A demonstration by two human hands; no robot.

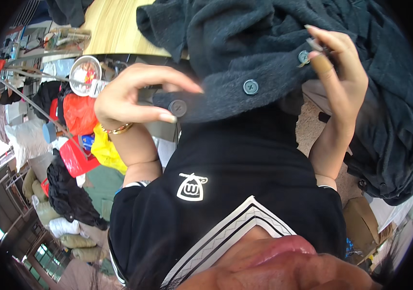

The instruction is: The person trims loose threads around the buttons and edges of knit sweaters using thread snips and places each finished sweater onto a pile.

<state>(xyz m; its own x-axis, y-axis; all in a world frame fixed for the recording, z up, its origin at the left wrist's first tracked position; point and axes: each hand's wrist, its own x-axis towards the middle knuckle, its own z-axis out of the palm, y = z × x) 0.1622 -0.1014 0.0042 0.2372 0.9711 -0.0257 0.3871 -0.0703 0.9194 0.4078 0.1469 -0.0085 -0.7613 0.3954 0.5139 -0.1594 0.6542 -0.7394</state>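
Note:
A dark charcoal, fuzzy garment (pixel 284 29), which looks like a coat, is heaped in front of me. Its buttoned edge stretches across between my hands. Along that strip sit a grey button (pixel 177 108) at the left end, a dark four-hole button (pixel 250 87) midway, and another button (pixel 304 57) with pale thread by my right thumb. My left hand (pixel 131 94) is open around the left end, thumb and forefinger apart, slightly blurred. My right hand (pixel 339 72), brown tape on its thumb, pinches the strip's right end; part of its grip is hidden.
The garment lies partly on a light wooden table (pixel 119 29) and hangs down on the right. Left of me are a round white container (pixel 85 76), metal rails, red and yellow bags (pixel 107 150) and stuffed sacks. A cardboard box (pixel 361 220) stands low on the right.

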